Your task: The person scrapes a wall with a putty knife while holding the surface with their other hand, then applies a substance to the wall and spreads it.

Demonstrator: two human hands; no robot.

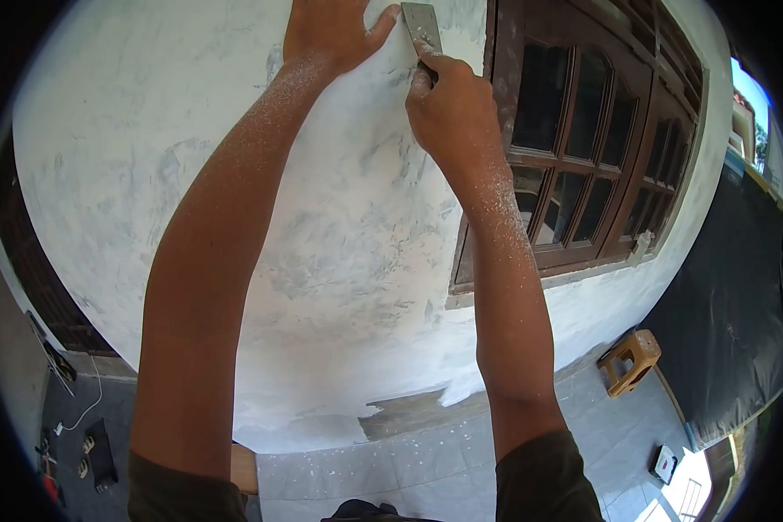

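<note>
Dusty right hand [448, 104] clenches the thin, stiff, light scraper [421, 26] at its base; left hand [331, 30] lies released, flat against the wall [339, 252].

Outside a house under renovation: a patchy white plastered wall [322, 261] meets a dark wooden multi-pane window [583, 148]; below the window, a tiled patio floor [461, 461] holds a small wooden stool [629, 361].

window [583, 157] brown frame (multi-pane) | stool [630, 360] on tiled floor [461, 461] | sandals [85, 457]
</note>
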